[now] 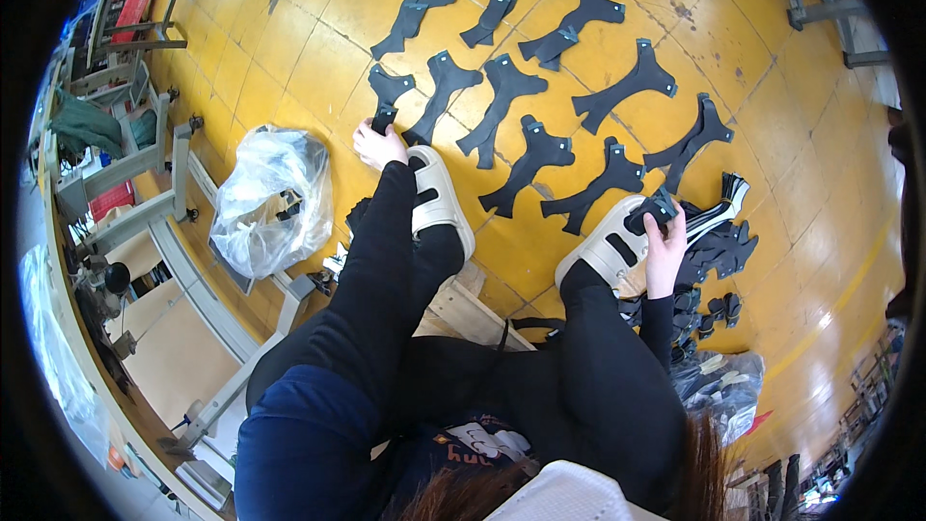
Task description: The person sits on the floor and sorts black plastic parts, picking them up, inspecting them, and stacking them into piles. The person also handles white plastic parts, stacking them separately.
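Note:
My left hand (379, 143) is closed on the lower end of a black fabric piece (390, 87) that lies on the floor beyond my left shoe. Pinched in my right hand (666, 243), above the toe of my right shoe, is a small black fabric piece (637, 222) with a dark greenish end; its full shape is partly hidden by the fingers. Several flat black Y-shaped fabric pieces (521, 87) are spread in rough rows on the yellow floor ahead of my feet, many with a small pale tag.
A clear plastic bag (275, 198) stands left of my feet, beside a metal-framed workbench (217, 299). Piles of black parts (714, 251) and white-edged strips (721, 207) lie to the right, with another plastic bag (719, 391) nearer me. White slide sandals (439, 195) are on my feet.

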